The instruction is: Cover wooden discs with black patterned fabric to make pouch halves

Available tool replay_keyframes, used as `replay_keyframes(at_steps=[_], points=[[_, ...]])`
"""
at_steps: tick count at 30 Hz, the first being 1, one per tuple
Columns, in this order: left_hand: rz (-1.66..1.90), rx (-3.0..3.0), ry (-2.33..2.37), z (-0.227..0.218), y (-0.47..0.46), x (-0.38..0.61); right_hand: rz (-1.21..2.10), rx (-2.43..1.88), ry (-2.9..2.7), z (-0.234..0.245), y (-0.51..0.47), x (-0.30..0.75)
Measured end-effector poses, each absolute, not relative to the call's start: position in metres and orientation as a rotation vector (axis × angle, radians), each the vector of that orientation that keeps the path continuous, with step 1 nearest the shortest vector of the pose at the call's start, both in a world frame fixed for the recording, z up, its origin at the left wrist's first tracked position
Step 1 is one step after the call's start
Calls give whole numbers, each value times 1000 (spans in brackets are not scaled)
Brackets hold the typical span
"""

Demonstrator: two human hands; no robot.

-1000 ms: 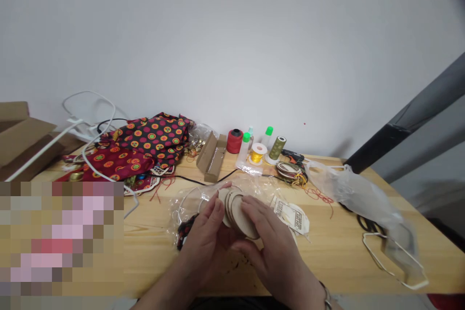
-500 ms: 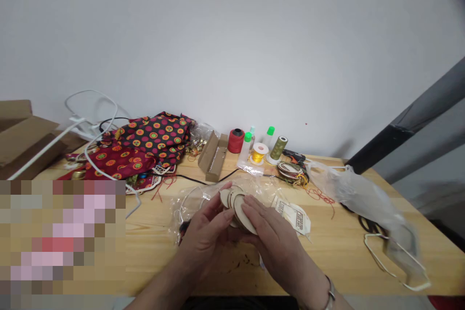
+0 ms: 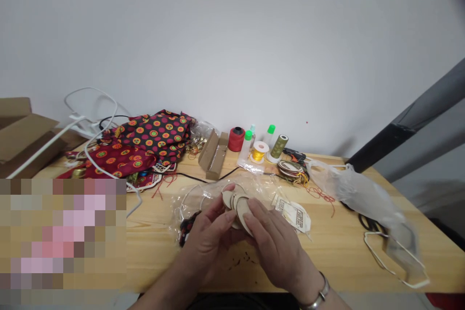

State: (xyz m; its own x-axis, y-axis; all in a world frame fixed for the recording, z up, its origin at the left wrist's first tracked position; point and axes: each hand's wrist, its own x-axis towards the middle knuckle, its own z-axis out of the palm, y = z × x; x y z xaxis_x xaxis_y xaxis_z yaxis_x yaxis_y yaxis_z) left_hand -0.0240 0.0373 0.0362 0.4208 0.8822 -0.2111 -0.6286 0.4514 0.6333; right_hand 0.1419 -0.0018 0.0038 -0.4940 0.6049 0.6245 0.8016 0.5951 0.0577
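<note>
Between my two hands is a fanned stack of thin round wooden discs (image 3: pixel 242 209), pale tan, with small holes near the edges of some. My left hand (image 3: pixel 210 227) grips the stack from the left, its thumb lying on the front faces. From the right, my right hand (image 3: pixel 272 235) holds the discs, fingers over the top one and a bracelet at the wrist. Beneath and behind the hands lies a crinkled clear plastic bag (image 3: pixel 187 196). Flat pale cut-out pieces (image 3: pixel 294 213) with a lattice pattern rest just right of my right hand.
Patterned cloth (image 3: pixel 156 135) is heaped at the back left beside a cardboard box (image 3: pixel 25 140). Along the wall stand a red thread spool (image 3: pixel 236 139), green-capped bottles (image 3: pixel 247 145), a yellow thread spool (image 3: pixel 259 152) and an open narrow box (image 3: pixel 217 157). A plastic bag (image 3: pixel 359 189) lies right.
Both hands keep hold of the discs, which are tilted and spread slightly differently. My right hand's fingers have shifted a little over the top disc.
</note>
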Motion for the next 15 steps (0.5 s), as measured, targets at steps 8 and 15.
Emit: replay_keyframes(at_steps=[8,15], points=[[930,598,559,24,28,-28,-363,-1150,-2222,12,-7,131],[873,1019,643,13,27,-40,203,-1381,-1483,20,-26,159]])
